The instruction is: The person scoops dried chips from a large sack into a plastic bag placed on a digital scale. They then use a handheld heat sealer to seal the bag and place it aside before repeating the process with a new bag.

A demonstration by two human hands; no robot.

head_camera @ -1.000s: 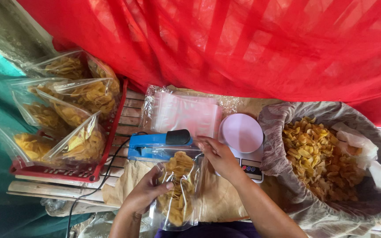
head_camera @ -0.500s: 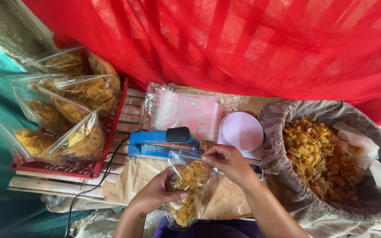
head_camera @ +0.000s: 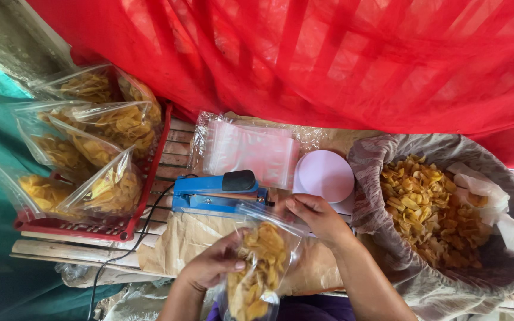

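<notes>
Clear bag of yellow chips (head_camera: 257,261) at 6 o'clock, mouth tilted toward the blue heat sealer (head_camera: 218,195) just above it. Left hand (head_camera: 209,267) cups the bag's left side, fingers closed round the plastic. Right hand (head_camera: 316,217) pinches the bag's top corner beside the sealer's right end. Stack of empty clear bags (head_camera: 251,151) at 12. Red basket (head_camera: 144,202) of filled bags at 9. Open sack of chips (head_camera: 435,214) at 3. Brown paper covers the tabletop (head_camera: 174,238).
</notes>
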